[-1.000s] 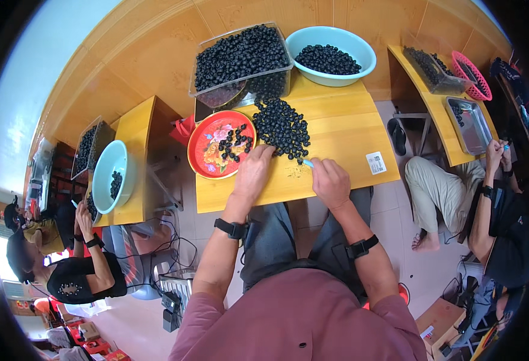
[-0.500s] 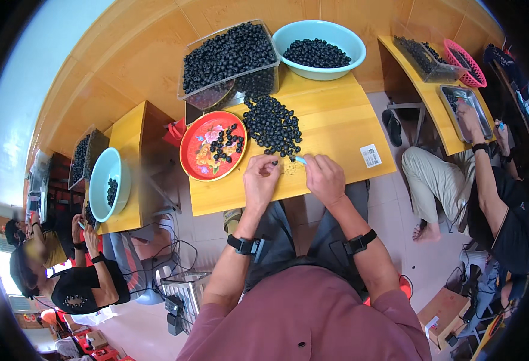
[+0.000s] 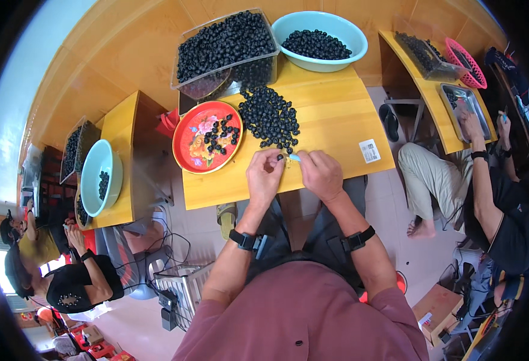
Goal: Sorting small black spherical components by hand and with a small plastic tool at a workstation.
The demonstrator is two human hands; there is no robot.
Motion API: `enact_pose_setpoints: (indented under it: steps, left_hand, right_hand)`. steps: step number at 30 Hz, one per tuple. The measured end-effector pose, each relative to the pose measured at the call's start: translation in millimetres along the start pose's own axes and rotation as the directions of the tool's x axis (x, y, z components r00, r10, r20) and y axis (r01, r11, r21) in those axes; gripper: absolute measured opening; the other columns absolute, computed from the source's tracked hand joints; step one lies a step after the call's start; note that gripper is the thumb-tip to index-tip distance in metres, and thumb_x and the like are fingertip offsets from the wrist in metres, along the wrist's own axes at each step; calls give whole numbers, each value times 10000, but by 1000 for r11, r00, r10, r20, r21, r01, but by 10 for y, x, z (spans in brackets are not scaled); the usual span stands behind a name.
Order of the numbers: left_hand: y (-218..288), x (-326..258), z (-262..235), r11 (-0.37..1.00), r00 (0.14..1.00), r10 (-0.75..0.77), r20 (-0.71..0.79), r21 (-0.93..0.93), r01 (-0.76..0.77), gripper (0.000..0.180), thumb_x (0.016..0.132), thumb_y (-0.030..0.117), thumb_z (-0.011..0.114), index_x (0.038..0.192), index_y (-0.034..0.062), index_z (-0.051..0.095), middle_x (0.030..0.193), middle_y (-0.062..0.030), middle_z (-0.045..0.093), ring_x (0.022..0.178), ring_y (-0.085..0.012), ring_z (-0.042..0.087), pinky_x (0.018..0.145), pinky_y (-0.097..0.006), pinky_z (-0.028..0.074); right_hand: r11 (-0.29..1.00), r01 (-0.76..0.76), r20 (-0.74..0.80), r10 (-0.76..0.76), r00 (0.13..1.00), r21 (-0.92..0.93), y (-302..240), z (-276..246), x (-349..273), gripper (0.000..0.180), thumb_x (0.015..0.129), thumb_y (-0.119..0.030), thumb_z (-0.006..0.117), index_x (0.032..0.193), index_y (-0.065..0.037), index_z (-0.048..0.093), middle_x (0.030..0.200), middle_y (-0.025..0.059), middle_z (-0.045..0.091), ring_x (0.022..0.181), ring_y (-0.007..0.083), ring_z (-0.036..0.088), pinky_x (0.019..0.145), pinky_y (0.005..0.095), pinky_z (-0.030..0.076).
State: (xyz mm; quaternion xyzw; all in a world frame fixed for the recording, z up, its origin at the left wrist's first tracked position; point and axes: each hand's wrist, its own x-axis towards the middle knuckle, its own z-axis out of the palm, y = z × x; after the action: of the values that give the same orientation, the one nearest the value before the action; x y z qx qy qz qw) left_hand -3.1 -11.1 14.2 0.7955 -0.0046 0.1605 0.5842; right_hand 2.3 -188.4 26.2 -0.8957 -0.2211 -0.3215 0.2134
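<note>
My left hand (image 3: 264, 175) pinches a small black round bead (image 3: 280, 157) between thumb and fingertips. My right hand (image 3: 321, 174) is closed around a slim light-blue tool (image 3: 294, 157), its tip pointing left at the bead; the tip itself is too small to make out. Both hands are close together over the near edge of the yellow table (image 3: 337, 120). Just beyond them lies a loose heap of black beads (image 3: 269, 117). Left of the heap, a red floral tray (image 3: 182, 144) carries several more beads. Pale crumbs lie on the wood beneath my fingers.
A clear plastic bin (image 3: 195, 90) heaped with black beads and a light-blue basin (image 3: 321, 65) of beads stand at the table's back. A white label (image 3: 370, 151) is stuck on the right. Co-workers sit at tables on both sides, with another blue basin (image 3: 115, 180) and a metal tray (image 3: 484, 114).
My hands have drawn closer together, bringing the bead in my left fingers near the blue tool's tip. The whole view has shifted slightly.
</note>
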Motion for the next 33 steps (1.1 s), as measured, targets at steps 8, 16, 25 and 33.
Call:
enact_pose_setpoints:
  steps: [8,16,25,33]
  left_hand:
    - [52,-2,4,1000,999,22,35,-1,-22,287,871,-34,789,1148,-1,721,964,-81,679,823,-130,676,737,-262,567]
    - [36,-4,7,999,998,-21,57,-45,24,285,883,-43,782,1157,-14,708,980,-52,674,858,-103,662,785,-250,566]
    - [-54,-37,7,959,991,-120,61,-252,132,354,890,-51,776,1220,-9,656,987,-57,694,889,-102,680,798,-242,574]
    - [13,-6,-55,986,999,2,44,-165,5,281,916,-54,755,1192,-30,708,1060,-76,654,937,-128,684,812,-243,579]
  right_hand:
    - [997,75,4,-75,997,25,3,4,-5,131,862,-110,703,983,-61,707,751,50,556,710,221,625,632,363,527]
    - [997,77,21,-77,997,26,10,17,-6,137,878,-117,698,997,-50,698,746,62,551,702,232,620,635,373,517]
    - [1000,-14,58,13,998,10,25,33,-1,115,876,-107,679,978,-58,696,763,61,583,721,236,647,633,374,541]
    - [1000,0,40,1,999,-14,14,58,-4,116,870,-105,677,976,-63,700,760,59,582,721,233,649,629,373,544]
